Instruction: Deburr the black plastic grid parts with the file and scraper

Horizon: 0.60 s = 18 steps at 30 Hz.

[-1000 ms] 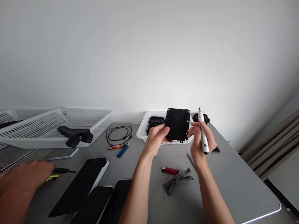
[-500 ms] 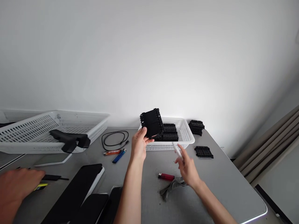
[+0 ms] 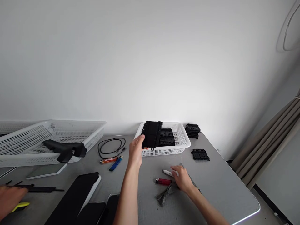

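The bench (image 3: 222,187) is smooth, matt grey, with a pale glossy edge. On it, the basket (image 3: 180,147) is white perforated plastic, slightly shiny. The panel (image 3: 152,134) over the basket's left rim is matt black plastic with knobbly edges. Nearer than the basket, the marker (image 3: 167,172) is glossy white plastic, the lighter (image 3: 163,181) beside it shiny red plastic, and the rag (image 3: 165,195) soft, crumpled grey cloth.

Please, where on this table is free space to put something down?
Bare table lies right of the gray cloth, below the loose black part. A smaller patch lies between the cable and the white basket. The near left is crowded with black panels.
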Available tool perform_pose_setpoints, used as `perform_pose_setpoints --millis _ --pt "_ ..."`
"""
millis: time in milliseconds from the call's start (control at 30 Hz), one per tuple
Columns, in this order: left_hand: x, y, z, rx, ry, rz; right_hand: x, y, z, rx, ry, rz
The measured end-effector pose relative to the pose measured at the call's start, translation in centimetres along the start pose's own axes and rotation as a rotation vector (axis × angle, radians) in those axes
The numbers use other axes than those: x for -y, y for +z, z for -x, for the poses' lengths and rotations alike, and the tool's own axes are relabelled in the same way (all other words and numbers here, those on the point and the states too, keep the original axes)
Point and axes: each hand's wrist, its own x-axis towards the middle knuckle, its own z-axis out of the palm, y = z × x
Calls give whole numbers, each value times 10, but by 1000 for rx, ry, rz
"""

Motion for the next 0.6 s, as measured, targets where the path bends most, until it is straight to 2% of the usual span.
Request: perform_pose_setpoints --millis 100,200,300,367,433,600 --pt "2 3 5 229 35 -211 24 -30 -13 -146 11 -305" --pt "3 13 17 485 33 -447 44 -64 -32 -142 45 -645" --pt "3 23 25 690 41 -574 49 -83 -49 -36 139 -641" --pt "3 27 25 765 51 -602 45 -85 -56 31 201 -621" --pt "3 28 18 741 47 -602 40 -81 -65 50 225 -640" --pt "2 23 -29 444 4 -526 44 -61 -113 -130 152 -711"
